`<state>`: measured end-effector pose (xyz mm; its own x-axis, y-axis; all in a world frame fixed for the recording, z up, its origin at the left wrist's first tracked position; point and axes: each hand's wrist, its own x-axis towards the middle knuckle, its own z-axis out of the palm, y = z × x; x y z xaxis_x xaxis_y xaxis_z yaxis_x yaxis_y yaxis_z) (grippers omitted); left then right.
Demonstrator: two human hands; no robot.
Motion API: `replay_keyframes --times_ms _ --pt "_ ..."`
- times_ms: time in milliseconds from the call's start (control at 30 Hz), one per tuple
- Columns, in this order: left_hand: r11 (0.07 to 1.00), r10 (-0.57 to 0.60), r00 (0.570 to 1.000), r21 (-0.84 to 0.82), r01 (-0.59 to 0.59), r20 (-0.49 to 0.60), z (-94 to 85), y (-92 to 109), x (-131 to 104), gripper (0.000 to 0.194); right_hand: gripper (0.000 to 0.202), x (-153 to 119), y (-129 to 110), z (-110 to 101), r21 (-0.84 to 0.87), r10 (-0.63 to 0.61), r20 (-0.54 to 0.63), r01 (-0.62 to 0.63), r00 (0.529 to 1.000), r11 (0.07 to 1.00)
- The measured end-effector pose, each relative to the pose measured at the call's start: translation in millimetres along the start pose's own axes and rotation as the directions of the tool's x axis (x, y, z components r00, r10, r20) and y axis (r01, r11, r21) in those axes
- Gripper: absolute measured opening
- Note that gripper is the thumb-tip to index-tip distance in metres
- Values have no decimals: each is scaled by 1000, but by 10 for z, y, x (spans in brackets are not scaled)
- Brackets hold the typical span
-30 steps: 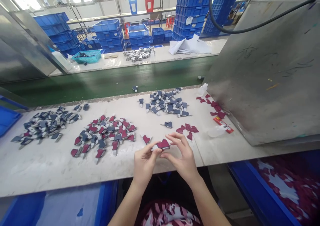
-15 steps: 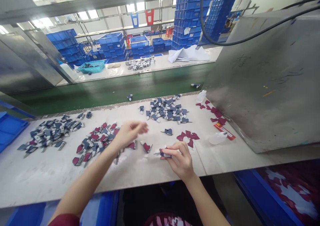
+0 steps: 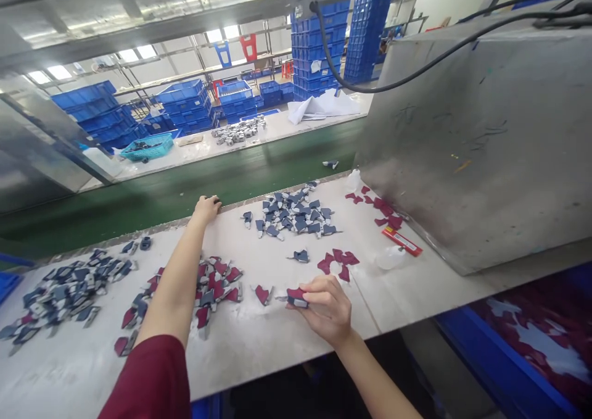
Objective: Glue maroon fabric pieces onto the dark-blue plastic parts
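My right hand [image 3: 326, 311] is closed, pinching a small maroon-and-navy piece [image 3: 296, 296] with a pale base and a thin tip pointing left. Just left of it lies a similar maroon piece [image 3: 263, 294] on the worktable [image 3: 240, 351]. My left hand [image 3: 208, 208] reaches to the table's far edge beside the green belt [image 3: 152, 190]. Its fingers curl downward, and anything under them is hidden. Behind the held piece lies a single navy piece [image 3: 300, 256]. Maroon cut patches [image 3: 339, 260] are spread right of that.
Piles of navy pieces [image 3: 296, 212], mixed maroon-and-navy pieces [image 3: 217, 283] and navy-grey pieces [image 3: 69, 292] cover parts of the table. A metal housing [image 3: 481, 141] bounds the right side, near a red packet [image 3: 401, 241] and clear bottle [image 3: 391, 257]. Another piece [image 3: 330, 164] rides the belt.
My left hand has moved away from above the mixed pile to the belt edge. The piece in my right hand now shows a maroon face where navy showed before. The camera view has shifted right.
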<state>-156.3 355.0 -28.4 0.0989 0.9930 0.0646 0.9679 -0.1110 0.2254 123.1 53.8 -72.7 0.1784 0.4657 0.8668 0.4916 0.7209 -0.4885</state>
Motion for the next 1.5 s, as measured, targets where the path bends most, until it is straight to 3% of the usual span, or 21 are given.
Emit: replay_keyframes --times_ms 133,233,400,567,633,733,800,900,1033,1100,1133,1200,1267,1300,1400,1500 --pt "997 -75 997 -18 74 -35 -22 -44 12 31 16 26 -27 5 -6 27 26 -27 999 1000" --pt "997 -15 998 -77 10 -56 -83 59 -28 19 15 41 -47 -2 -36 38 48 -37 998 999" --pt "940 226 973 -253 -230 -45 -61 579 -282 15 15 0 -37 -9 -57 35 74 -30 997 998" --pt "783 459 888 -484 -391 24 -9 1148 -873 26 13 -37 10 -15 -56 43 36 -41 998 998" --pt "669 489 870 -667 -328 63 -29 1285 -1101 33 14 -41 1 -13 -58 31 63 -27 998 998" --pt "497 444 873 -866 -49 205 -91 1383 -1340 40 16 -83 -106 36 -35 10 275 -1 961 999" --pt "411 385 869 -901 141 312 -145 1395 -1448 39 19 -155 -242 126 18 3 431 -12 902 1000" --pt "302 250 875 -892 336 414 -241 1366 -1591 29 27 -304 -481 357 78 17 517 -67 856 995" --pt "245 152 865 -866 435 478 -359 1298 -1798 19 35 -440 -701 679 -27 75 578 -73 812 997" --pt "225 160 858 -864 450 488 -381 1272 -1917 19 36 -441 -730 715 -64 85 605 -58 791 996" --pt "221 174 856 -866 448 487 -375 1266 -1985 24 37 -425 -718 678 -66 82 592 -54 802 996" --pt "234 202 861 -876 421 467 -327 1272 -2146 38 33 -376 -638 492 -84 92 471 -59 877 995" --pt "258 198 885 -893 368 422 -230 1308 -2339 49 27 -316 -485 181 -209 146 215 -100 966 973" --pt "265 186 897 -899 348 402 -168 1336 -2442 51 27 -287 -387 1 -325 154 59 -127 986 937" --pt "277 146 914 -902 331 380 48 1441 -2734 48 26 -216 -59 -509 -599 128 -257 -262 958 757" --pt "366 104 937 -888 277 335 249 1541 -2930 41 23 -187 251 -820 -641 213 -267 -339 940 689"
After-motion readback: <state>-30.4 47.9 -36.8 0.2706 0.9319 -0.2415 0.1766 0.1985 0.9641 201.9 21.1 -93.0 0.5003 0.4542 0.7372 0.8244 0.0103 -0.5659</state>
